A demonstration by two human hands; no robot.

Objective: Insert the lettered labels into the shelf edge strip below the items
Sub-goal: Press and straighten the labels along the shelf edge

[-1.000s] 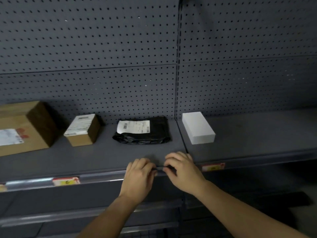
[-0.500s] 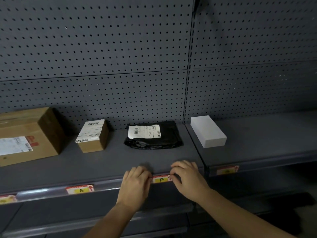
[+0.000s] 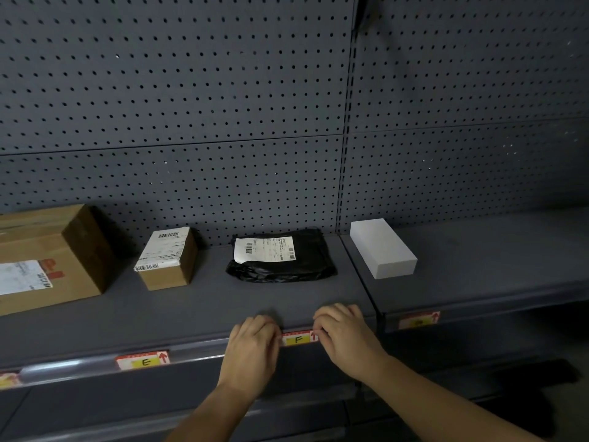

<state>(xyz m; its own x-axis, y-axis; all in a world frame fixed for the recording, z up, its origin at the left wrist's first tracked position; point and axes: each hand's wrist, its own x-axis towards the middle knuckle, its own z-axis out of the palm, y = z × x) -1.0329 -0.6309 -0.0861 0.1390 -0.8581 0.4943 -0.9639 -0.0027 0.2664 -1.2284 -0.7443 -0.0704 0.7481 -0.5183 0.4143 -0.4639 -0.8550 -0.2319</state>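
Observation:
A yellow label marked F (image 3: 298, 339) sits in the shelf edge strip (image 3: 197, 354), below the black parcel bag (image 3: 282, 256). My left hand (image 3: 253, 349) presses on the strip at the label's left end. My right hand (image 3: 345, 336) pinches the label's right end, fingers curled over the shelf lip. A label marked E (image 3: 143, 361) sits in the strip further left, below the small brown box (image 3: 169, 258). Another label (image 3: 419, 320) is in the strip of the right shelf, below the white box (image 3: 382, 248).
A large brown carton (image 3: 47, 256) stands at the far left, with a partly seen label (image 3: 9, 379) below it. A grey pegboard wall (image 3: 191, 106) backs the shelf. A lower shelf (image 3: 95, 419) lies beneath my arms.
My hands have spread apart along the strip, uncovering the F label between them. The view has shifted, so the shelf items sit further right and lower in frame.

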